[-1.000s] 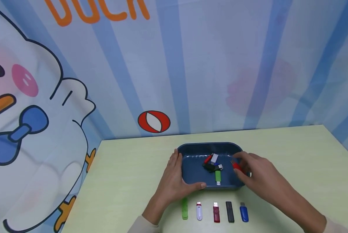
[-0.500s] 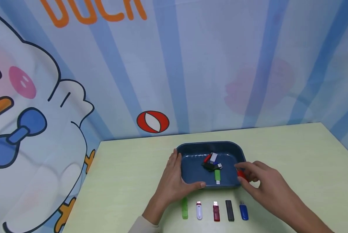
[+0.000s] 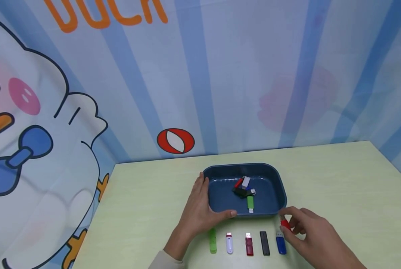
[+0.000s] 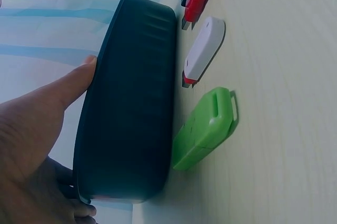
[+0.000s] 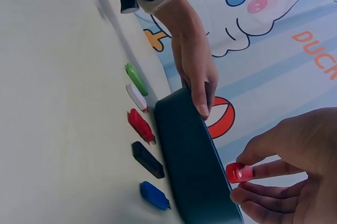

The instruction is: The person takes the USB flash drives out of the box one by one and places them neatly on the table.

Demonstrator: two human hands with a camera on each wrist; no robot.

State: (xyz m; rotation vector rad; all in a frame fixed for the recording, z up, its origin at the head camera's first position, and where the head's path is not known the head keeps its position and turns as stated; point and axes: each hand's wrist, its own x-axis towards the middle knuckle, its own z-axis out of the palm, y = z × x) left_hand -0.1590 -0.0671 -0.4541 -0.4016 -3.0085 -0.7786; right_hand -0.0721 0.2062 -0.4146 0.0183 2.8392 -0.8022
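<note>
My left hand (image 3: 200, 213) holds the near left corner of a dark blue tray (image 3: 281, 186), its thumb along the front rim and its fingers at the left side. Between the thumb and fingers of my right hand (image 3: 309, 231) is a red USB stick (image 3: 285, 224), just outside the tray's near right corner. Below it on the table lies a blue USB stick (image 3: 281, 244). Further left in the same row are black (image 3: 265, 243), dark red (image 3: 249, 244), white (image 3: 229, 243) and green (image 3: 213, 241) USB sticks. The right wrist view shows the held red stick (image 5: 239, 172) near the tray rim.
Inside the tray lies a small pile of USB sticks, among them black (image 3: 241, 192), white (image 3: 246, 182) and red (image 3: 239, 183) ones, with a green stick (image 3: 250, 202) in front. Behind the pale table (image 3: 338, 175) hangs a printed cloth (image 3: 241, 74).
My right hand has brought the red USB stick out over the tray's right side and down toward the row's right end. The left hand has stayed on the tray.
</note>
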